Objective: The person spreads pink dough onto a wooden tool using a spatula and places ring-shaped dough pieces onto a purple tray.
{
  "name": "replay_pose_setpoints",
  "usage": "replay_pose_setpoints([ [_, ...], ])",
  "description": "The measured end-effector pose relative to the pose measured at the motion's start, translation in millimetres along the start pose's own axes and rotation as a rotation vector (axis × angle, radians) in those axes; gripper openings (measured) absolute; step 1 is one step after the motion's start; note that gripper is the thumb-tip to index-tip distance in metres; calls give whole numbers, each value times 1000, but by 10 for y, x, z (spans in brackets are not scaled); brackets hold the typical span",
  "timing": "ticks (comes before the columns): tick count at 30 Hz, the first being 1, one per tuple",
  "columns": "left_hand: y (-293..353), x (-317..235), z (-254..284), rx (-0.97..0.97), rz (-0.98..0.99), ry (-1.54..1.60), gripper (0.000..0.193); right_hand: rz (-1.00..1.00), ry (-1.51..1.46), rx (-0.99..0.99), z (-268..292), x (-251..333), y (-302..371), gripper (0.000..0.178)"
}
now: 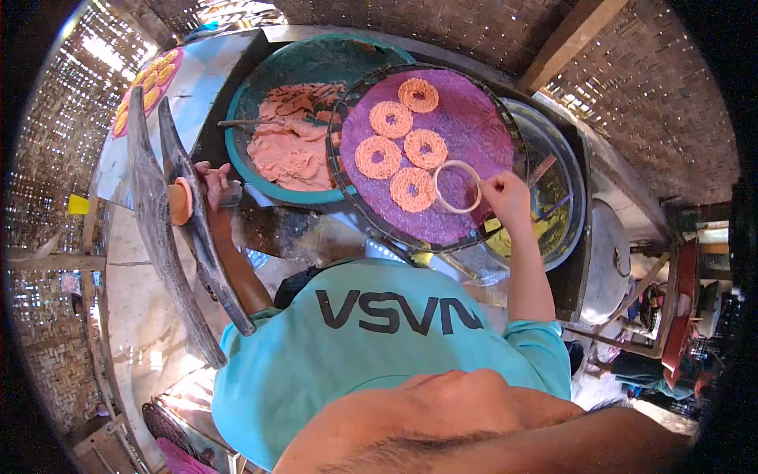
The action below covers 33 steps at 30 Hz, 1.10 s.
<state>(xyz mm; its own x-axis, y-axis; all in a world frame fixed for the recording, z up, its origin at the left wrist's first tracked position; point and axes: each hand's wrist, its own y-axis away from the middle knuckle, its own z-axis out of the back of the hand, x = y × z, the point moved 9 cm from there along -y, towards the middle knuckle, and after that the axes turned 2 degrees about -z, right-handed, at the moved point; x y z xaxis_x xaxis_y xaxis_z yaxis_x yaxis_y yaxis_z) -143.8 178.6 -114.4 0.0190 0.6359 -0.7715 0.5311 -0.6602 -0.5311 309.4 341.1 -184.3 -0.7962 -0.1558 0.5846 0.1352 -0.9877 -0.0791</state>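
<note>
A wooden press [154, 205] at ten o'clock, a pale ring [458, 212] in hand at one, as the worker faces.
The left hand [213, 183] is beside the press's inner bar, which partly hides it, so I can't tell whether that grip is closed; pink dough [181, 201] shows between the bars. At eleven o'clock a green basin [234, 150] holds more pink dough, a stick [246, 122] reaching over its rim. At twelve, five looped dough rounds [425, 149] lie on a purple round tray [488, 126]. The right hand [507, 199] pinches the ring toward that tray's four o'clock, just beside the lowest round.
</note>
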Motion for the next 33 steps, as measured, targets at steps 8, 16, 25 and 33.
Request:
replay_pose_setpoints([
  [8, -74, 243, -81, 97, 165, 351, 36, -71, 68, 26, -86, -283, 210, 23],
  [16, -37, 112, -39, 45, 9, -62, 38, -117, 156, 72, -96, -227, 276, 24],
  [25, 15, 30, -79, 146, 18, -39, 41, 402, 294, 188, 10, 336, 833, 24],
  [33, 56, 92, -140, 99, 37, -41, 38, 729, 372, 88, -283, 544, 1147, 21],
])
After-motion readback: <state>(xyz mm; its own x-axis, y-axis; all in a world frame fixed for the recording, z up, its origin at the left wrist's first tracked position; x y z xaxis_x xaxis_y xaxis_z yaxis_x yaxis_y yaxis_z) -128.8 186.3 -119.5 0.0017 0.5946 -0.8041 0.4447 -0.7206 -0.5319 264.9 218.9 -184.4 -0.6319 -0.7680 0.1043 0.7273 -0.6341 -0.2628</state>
